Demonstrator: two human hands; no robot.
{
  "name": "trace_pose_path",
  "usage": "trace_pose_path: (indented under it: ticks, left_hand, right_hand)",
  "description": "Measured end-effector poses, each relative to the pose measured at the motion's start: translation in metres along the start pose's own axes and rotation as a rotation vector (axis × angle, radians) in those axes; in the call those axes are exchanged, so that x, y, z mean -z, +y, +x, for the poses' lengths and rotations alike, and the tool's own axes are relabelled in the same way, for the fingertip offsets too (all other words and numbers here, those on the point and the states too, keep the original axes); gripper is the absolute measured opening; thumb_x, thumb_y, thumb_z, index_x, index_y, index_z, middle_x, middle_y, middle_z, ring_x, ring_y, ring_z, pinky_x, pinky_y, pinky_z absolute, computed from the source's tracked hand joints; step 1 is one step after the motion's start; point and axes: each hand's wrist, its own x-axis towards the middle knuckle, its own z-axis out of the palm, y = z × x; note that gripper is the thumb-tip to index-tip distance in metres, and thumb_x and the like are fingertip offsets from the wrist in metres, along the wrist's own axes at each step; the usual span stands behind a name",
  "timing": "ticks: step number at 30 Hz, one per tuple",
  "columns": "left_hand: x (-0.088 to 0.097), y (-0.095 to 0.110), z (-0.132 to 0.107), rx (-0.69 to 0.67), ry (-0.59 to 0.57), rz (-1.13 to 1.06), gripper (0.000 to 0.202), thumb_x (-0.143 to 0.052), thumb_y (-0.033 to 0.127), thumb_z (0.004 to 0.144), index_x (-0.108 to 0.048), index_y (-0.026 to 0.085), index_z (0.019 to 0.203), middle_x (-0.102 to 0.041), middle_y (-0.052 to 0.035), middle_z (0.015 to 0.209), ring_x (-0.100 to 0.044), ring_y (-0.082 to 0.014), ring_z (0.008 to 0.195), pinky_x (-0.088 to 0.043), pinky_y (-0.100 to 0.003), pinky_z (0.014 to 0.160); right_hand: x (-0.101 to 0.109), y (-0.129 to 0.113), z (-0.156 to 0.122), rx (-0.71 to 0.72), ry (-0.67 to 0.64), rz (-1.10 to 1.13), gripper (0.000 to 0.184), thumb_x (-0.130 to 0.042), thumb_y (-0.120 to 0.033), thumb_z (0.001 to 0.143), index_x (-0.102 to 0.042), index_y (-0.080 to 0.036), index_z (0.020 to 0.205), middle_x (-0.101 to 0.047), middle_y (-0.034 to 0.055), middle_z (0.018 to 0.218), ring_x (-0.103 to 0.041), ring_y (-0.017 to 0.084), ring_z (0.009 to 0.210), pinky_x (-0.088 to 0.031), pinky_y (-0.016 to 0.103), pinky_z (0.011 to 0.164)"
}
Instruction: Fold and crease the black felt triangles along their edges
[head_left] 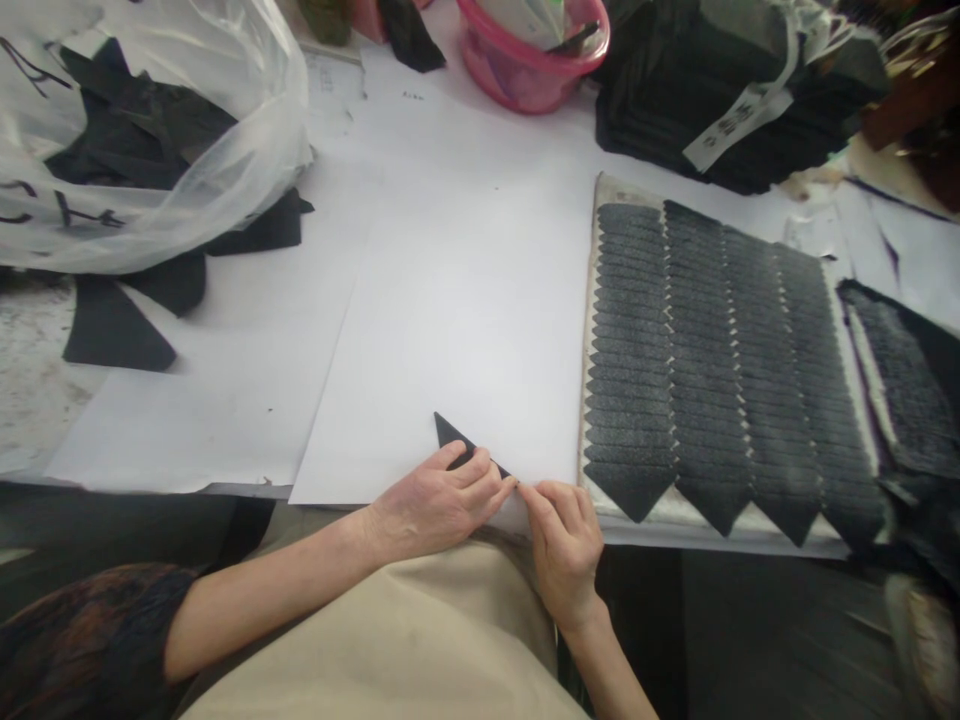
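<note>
Near the table's front edge, a black pointed flat piece (448,432), perhaps leather or fabric, lies on white paper. My left hand (442,500) is closed over it, fingertips pressed along its edge and covering much of it. At the piece's right end, my right hand (562,535) is closed in a pinch, its fingertips meeting those of the left. What sits exactly between the fingertips there is too small to make out. To the right of my hands lies a pale board (590,300) carrying overlapping rows of black pointed pieces (697,360).
A clear plastic bag (262,130) with black cut pieces stands at the left, a loose black piece (116,325) below it. At the back are a pink basin (510,80) and a tied black stack (675,90). White paper (465,250) covers the table's middle.
</note>
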Motion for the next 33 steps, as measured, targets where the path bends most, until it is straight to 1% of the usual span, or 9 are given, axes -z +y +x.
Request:
trace_pose_path:
  ticks: [7,16,26,33]
  left_hand:
    - [0.0007,0.0004,0.0007,0.002,0.027,-0.004,0.036,-0.048,0.018,0.095,-0.051,0.013,0.130,-0.063,-0.0102,0.111,-0.055,-0.0249,0.112,-0.045,-0.042,0.092]
    - [0.0025,-0.0002,0.0015,-0.007,0.019,0.001,0.036,-0.049,0.016,0.094,-0.051,0.012,0.130,-0.063,-0.0104,0.110,-0.055,-0.0248,0.112,-0.045,-0.041,0.091]
    - [0.0031,-0.0005,0.0014,-0.006,-0.031,0.012,0.037,-0.045,0.017,0.095,-0.050,0.013,0.132,-0.062,-0.0100,0.112,-0.053,-0.0250,0.114,-0.044,-0.042,0.092]
    - [-0.0001,0.0007,0.0004,0.008,-0.042,-0.011,0.039,-0.047,0.017,0.095,-0.049,0.015,0.134,-0.062,-0.0115,0.113,-0.052,-0.0250,0.116,-0.042,-0.041,0.094]
  right_hand:
    - [-0.0020,0.0006,-0.0020,-0.046,0.069,0.099,0.026,-0.057,-0.005,0.089,-0.064,-0.022,0.108,-0.063,0.0056,0.095,-0.057,0.019,0.091,-0.050,0.036,0.080]
    - [-0.0014,-0.0007,-0.0018,-0.035,0.077,0.079,0.028,-0.059,-0.003,0.087,-0.066,-0.021,0.107,-0.064,0.0056,0.094,-0.057,0.019,0.091,-0.050,0.036,0.080]
    - [-0.0032,-0.0005,-0.0031,-0.024,0.039,0.043,0.033,-0.060,-0.004,0.087,-0.066,-0.025,0.112,-0.063,0.0053,0.095,-0.055,0.019,0.094,-0.049,0.037,0.083]
    - [0.0012,0.0000,-0.0024,-0.064,-0.031,0.024,0.026,-0.053,-0.010,0.092,-0.066,-0.025,0.110,-0.063,0.0058,0.097,-0.055,0.019,0.091,-0.050,0.037,0.081]
